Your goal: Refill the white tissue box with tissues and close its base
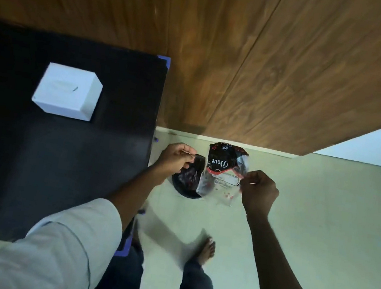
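Observation:
The white tissue box [67,91] stands on the black table [34,158] at the left, apart from both hands. To the right of the table, over the floor, my left hand [176,158] pinches the edge of a black bin liner [191,174]. My right hand [257,191] pinches a flat plastic tissue wrapper [222,171], black and clear with "Dove" printed on it. The wrapper hangs between my hands above the bin [186,190]. No loose tissues are visible.
A wooden wall panel [247,54] fills the far side, meeting the pale tiled floor [320,225]. My bare foot [207,250] and dark trousers are below. Blue tape marks the table corners [165,62].

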